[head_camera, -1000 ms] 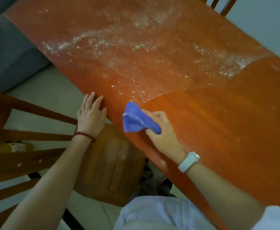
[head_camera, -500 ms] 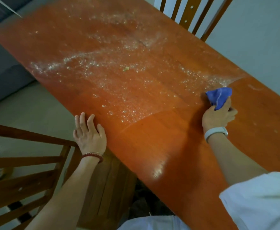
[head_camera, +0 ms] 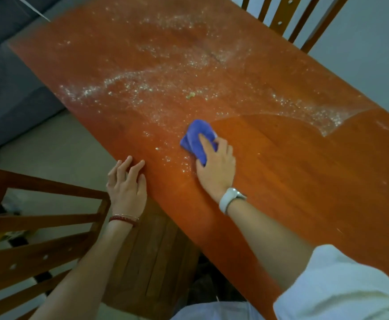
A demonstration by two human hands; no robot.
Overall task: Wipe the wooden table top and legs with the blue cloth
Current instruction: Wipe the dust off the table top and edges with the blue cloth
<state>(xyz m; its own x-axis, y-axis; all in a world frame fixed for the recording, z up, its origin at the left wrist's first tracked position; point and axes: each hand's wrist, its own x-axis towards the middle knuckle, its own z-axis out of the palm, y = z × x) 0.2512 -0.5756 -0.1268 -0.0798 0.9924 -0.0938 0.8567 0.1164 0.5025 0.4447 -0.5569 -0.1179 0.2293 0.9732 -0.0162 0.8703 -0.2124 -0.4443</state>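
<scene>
while the right hand (head_camera: 214, 162) grips the bunched blue cloth (head_camera: 194, 140) against the table top (head_camera: 292, 181), the white crumbs (head_camera: 142, 88) lie ahead of its fingertips and off to the left, toward the far end of the table. the wiped patch, darker and glossy, sits to the right of the cloth and nearer the person, so the cloth rests right on the border between clean and dusty wood. the table's long axis runs from the near right corner away to the far left, and most of the dusty stretch runs along it. the right hand is plainly the nearer one to that mess; its forefinger lies over the top of the cloth and the other fingers curl round its side, wrist low, forearm reaching in from the lower right. the left hand (head_camera: 126, 183) rests on the near edge of the table, fingers straight and slightly spread, holding nothing. a small yellowish scrap (head_camera: 190, 95) lies among the crumbs beyond the cloth. the legs are likely not yet wiped.
</scene>
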